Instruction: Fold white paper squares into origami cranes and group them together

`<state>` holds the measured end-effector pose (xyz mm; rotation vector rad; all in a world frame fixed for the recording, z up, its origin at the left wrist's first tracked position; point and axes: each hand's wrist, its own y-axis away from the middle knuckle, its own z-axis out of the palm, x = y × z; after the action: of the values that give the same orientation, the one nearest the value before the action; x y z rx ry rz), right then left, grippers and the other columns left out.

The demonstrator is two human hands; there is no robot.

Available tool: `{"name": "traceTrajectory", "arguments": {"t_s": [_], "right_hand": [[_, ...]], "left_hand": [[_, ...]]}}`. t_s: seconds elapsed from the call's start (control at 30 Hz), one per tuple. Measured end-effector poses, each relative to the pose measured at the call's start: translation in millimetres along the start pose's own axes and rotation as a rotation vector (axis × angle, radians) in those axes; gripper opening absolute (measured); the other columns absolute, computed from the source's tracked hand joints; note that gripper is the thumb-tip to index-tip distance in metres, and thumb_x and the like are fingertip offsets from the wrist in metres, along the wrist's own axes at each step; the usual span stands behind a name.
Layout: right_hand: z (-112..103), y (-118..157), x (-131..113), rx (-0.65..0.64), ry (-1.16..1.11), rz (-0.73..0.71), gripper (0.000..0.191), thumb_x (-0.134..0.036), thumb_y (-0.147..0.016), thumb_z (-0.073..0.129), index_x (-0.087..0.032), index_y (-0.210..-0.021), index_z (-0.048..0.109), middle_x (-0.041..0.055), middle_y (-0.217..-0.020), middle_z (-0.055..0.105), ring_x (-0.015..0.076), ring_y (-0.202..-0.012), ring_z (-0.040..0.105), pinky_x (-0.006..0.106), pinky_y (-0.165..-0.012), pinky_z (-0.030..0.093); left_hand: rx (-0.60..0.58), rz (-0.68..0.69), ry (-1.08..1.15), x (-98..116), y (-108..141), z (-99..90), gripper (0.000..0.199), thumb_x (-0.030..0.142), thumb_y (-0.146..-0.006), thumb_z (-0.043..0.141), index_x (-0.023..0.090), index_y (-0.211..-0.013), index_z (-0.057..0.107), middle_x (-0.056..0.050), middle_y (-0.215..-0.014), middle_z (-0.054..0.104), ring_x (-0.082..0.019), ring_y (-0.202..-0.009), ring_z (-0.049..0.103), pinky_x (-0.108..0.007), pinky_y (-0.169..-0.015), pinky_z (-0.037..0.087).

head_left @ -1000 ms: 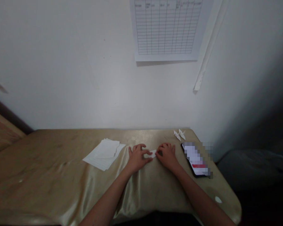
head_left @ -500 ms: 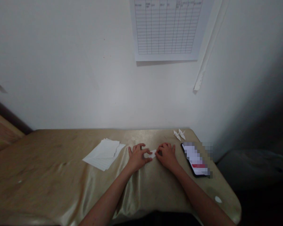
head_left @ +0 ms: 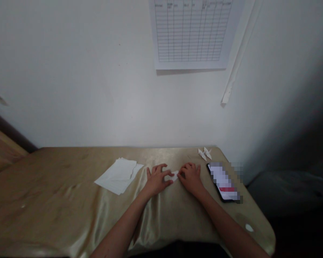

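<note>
A small piece of folded white paper (head_left: 174, 176) lies on the cloth-covered table between my two hands. My left hand (head_left: 158, 180) has its thumb and index finger at the paper's left side, the other fingers spread over the cloth. From the other side, my right hand (head_left: 190, 177) pinches the paper's right end with fingers bent together. Part of the paper is hidden under the fingertips, so its exact folds cannot be made out. Two small folded paper cranes (head_left: 205, 153) sit at the back right, beyond my right hand.
Left of my hands lies a stack of white paper sheets (head_left: 118, 175). A phone (head_left: 223, 182) with a blurred screen rests to the right. Near the table's right edge is a small white piece (head_left: 249, 227). A printed chart (head_left: 190, 36) hangs on the wall.
</note>
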<state>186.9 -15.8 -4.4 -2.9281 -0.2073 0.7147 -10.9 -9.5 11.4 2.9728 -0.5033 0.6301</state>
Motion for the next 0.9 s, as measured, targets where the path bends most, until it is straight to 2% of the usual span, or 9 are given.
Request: {"name": "traceTrajectory", "arguments": {"t_s": [0.3, 0.47, 0.7, 0.9], "right_hand": [[0, -7, 7, 0.033, 0.017, -0.042, 0.017, -0.033, -0.096, 0.057, -0.028, -0.101, 0.072, 0.0053, -0.122, 0.065, 0.0298, -0.132, 0.04, 0.069, -0.116, 0.003], [0, -7, 7, 0.037, 0.011, -0.032, 0.017, -0.034, -0.095, 0.057, -0.027, -0.1, 0.072, 0.006, -0.122, 0.064, 0.0302, -0.133, 0.04, 0.069, -0.116, 0.002], [-1, -8, 5, 0.022, 0.02, -0.024, 0.017, -0.034, -0.095, 0.058, -0.027, -0.101, 0.072, 0.0066, -0.123, 0.064, 0.0297, -0.132, 0.04, 0.068, -0.116, 0.004], [-1, -8, 3, 0.009, 0.027, -0.001, 0.017, -0.034, -0.094, 0.058, -0.026, -0.1, 0.071, 0.007, -0.123, 0.064, 0.0301, -0.132, 0.04, 0.067, -0.116, 0.007]], "left_hand": [[0.077, 0.003, 0.011, 2, 0, 5.2, 0.03, 0.045, -0.078, 0.077, 0.044, -0.108, 0.074, 0.002, -0.149, 0.051, -0.033, -0.14, 0.036, -0.074, -0.116, 0.004], [0.101, -0.009, 0.035, 6, -1, 6.0, 0.02, 0.048, -0.083, 0.072, 0.04, -0.101, 0.076, 0.001, -0.146, 0.054, -0.034, -0.139, 0.037, -0.076, -0.115, 0.003], [0.098, 0.005, 0.018, 8, -3, 9.5, 0.027, 0.051, -0.079, 0.077, 0.038, -0.102, 0.074, 0.0, -0.145, 0.055, -0.035, -0.138, 0.038, -0.08, -0.112, 0.004], [0.092, 0.016, 0.014, 11, -3, 7.4, 0.044, 0.044, -0.079, 0.078, 0.046, -0.121, 0.066, 0.0, -0.148, 0.051, -0.035, -0.138, 0.038, -0.08, -0.112, 0.007]]}}
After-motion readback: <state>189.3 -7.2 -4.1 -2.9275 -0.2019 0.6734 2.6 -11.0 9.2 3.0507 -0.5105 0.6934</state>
